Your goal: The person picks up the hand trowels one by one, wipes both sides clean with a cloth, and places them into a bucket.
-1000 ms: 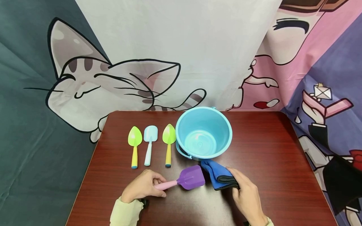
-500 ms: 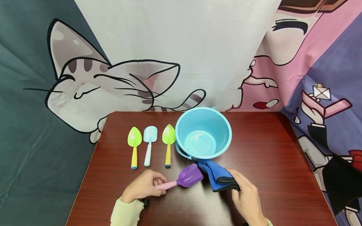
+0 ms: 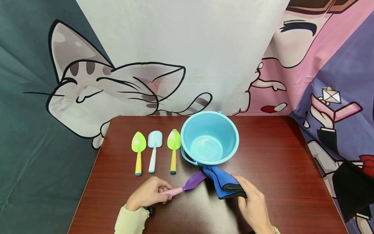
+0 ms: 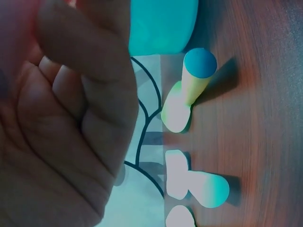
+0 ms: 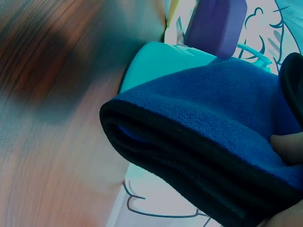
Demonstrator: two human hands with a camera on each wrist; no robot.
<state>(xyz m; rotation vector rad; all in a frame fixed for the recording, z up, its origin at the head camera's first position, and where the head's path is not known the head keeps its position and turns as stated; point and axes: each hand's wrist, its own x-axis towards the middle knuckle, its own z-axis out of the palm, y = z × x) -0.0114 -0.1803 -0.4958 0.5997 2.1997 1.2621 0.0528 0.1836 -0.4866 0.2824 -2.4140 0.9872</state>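
My left hand point(image 3: 150, 193) pinches the pink handle of a toy shovel point(image 3: 195, 180) with a purple blade. The blade is turned edge-on toward the head camera, its tip right at a folded cloth. That blue cloth point(image 3: 223, 182) with black edging is gripped between the thumb and fingers of my right hand point(image 3: 253, 201). In the right wrist view the cloth point(image 5: 203, 104) fills the middle, with the purple blade point(image 5: 215, 26) behind it. In the left wrist view my palm point(image 4: 61, 127) covers the left side, and most of the shovel is hidden.
A light blue bucket point(image 3: 184, 130) stands just beyond the cloth, its handle lowered to the left. Left of it lie a green trowel point(image 3: 174, 139), a pale blue shovel point(image 3: 155, 139) and another green trowel point(image 3: 138, 143). A printed curtain hangs behind the brown table point(image 3: 277, 156).
The left hand has rolled the shovel, so the purple blade goes from face-up to nearly edge-on, its tip closer to the cloth. The cloth has shifted slightly left with the right hand.
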